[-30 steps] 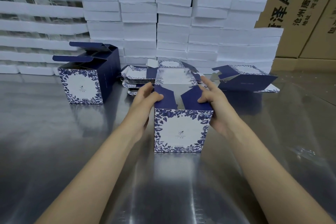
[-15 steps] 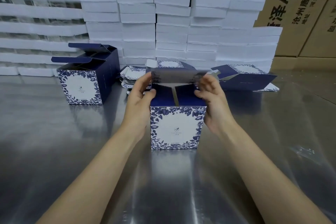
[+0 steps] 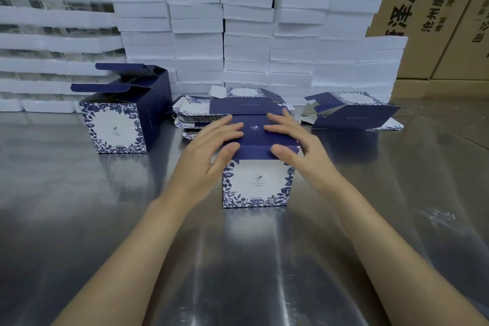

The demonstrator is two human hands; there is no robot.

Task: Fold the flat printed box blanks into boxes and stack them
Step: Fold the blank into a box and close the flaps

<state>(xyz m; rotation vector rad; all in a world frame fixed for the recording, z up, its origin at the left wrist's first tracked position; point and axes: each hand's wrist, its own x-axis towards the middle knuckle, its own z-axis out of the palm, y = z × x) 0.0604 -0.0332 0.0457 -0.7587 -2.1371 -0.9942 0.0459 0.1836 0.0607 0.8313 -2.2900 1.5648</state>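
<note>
Lid-closing on the centre box [image 3: 255,185] looks nearly done: left hand [image 3: 209,151] and right hand [image 3: 296,145] lie flat, fingers spread, pressing its navy top. Left of it an open-flapped box [image 3: 116,127] stands; behind it lie flat blanks [image 3: 195,114]; no boxes stacked yet.

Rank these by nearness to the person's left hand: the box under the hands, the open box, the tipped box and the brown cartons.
1. Box under the hands, centre, touched by the left hand.
2. Open box, to the left.
3. Tipped box, to the right.
4. Brown cartons, at the back.
</note>
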